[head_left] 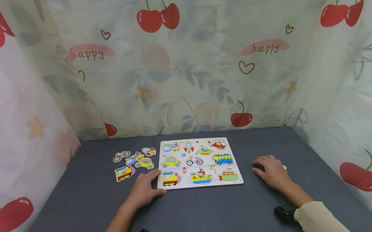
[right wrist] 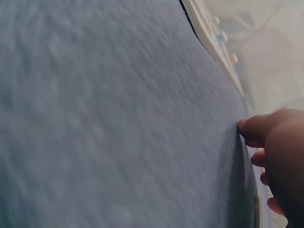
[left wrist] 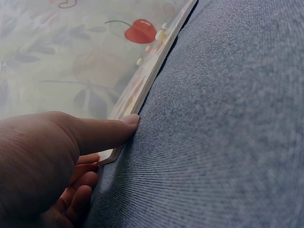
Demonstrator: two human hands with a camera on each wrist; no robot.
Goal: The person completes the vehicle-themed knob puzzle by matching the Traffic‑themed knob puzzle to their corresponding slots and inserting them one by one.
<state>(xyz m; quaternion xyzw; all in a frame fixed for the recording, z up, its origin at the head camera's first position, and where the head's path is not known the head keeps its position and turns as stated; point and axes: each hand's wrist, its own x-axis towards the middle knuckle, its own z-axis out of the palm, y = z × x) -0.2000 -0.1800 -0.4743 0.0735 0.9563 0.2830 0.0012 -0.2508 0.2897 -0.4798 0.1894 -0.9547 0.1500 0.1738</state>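
Head view: my left hand [head_left: 144, 188] grips the puzzle board [head_left: 195, 167] by one corner; tugging leftward could scatter the loose pieces [head_left: 144, 163]. Whether my right hand [head_left: 272, 171] holds anything, I can't tell.

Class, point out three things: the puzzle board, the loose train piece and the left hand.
Puzzle board [head_left: 185, 182], head view: bare white face near the front edge.
Loose train piece [head_left: 124, 173], head view: middle of its body.
Left hand [head_left: 143, 189], head view: back of the hand.
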